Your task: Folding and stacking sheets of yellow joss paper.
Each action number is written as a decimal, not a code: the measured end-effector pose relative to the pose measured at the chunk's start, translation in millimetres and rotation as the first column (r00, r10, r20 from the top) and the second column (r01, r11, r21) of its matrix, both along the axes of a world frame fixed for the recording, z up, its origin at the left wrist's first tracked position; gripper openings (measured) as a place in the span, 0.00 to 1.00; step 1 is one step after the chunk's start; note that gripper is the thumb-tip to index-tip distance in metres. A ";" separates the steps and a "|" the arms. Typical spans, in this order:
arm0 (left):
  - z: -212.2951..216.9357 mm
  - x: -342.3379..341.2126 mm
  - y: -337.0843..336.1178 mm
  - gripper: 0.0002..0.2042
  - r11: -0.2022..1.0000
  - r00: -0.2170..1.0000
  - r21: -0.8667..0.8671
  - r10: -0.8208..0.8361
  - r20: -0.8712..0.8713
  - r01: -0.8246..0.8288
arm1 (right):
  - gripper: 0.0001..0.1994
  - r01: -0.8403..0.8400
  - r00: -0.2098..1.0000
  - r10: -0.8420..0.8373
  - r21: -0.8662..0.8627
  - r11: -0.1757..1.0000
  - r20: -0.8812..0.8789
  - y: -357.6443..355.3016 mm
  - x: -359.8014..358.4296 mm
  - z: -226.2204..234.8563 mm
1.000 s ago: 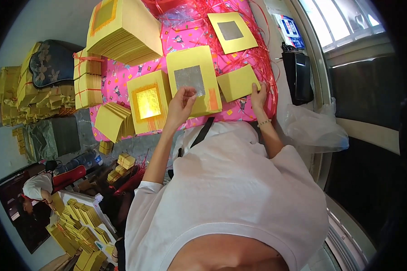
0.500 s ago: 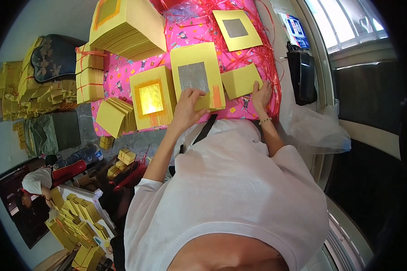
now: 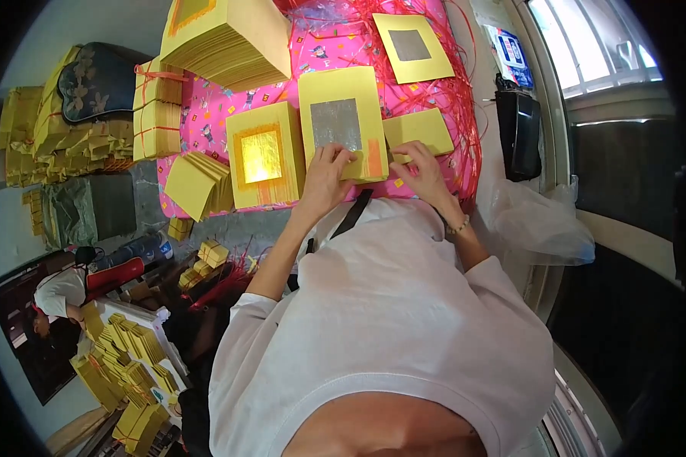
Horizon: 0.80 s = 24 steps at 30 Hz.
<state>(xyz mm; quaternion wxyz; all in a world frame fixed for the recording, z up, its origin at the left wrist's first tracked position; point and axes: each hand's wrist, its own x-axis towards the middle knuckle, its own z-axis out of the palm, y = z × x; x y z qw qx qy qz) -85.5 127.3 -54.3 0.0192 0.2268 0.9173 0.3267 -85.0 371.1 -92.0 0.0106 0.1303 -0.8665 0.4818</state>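
Note:
A stack of yellow paper sheets (image 3: 367,95), with a grey-silver square on top and an orange strip at its near right corner, lies on the pink patterned cloth (image 3: 297,57). My left hand (image 3: 329,179) rests at its near edge, fingers bent together over the silver square and thumb at the edge, closed on the paper. Beside the near right corner is my right hand (image 3: 425,177), its thumb and bent fingers apart, with nothing visible in it. Just beyond that hand lies a lower plain yellow stack (image 3: 427,126).
Left of my hands stand a gold-foil paper stack (image 3: 261,157), a leaning yellow bundle (image 3: 194,185) and a tall stack (image 3: 236,49). A silver-square sheet (image 3: 434,61) lies among red plastic strings (image 3: 465,99). Another person (image 3: 62,293) works at lower left.
My right hand has moved left from the plain yellow stack to the corner of the silver-square stack. My left hand stays on that stack. The whole view has shifted slightly.

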 end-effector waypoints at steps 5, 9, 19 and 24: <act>0.5 0.2 0.5 0.22 1.000 1.000 0.010 0.011 0.007 -0.012 | 0.17 -0.206 0.976 0.214 0.123 0.971 -0.048 -1.9 0.4 20.9; -1.7 -0.8 -0.3 0.22 1.000 1.000 -0.008 0.015 0.019 -0.015 | 0.21 -0.223 0.964 0.247 0.210 0.952 -0.094 -2.4 -1.5 25.6; 0.1 -5.3 -1.8 0.27 1.000 0.997 -0.013 0.025 0.067 -0.024 | 0.18 -0.306 0.865 0.407 0.332 0.892 -0.295 1.0 -17.9 17.2; -1.5 -7.9 -2.8 0.28 0.999 0.997 -0.026 0.022 0.079 -0.020 | 0.14 -0.305 0.819 0.429 0.345 0.888 -0.382 0.1 -23.0 14.5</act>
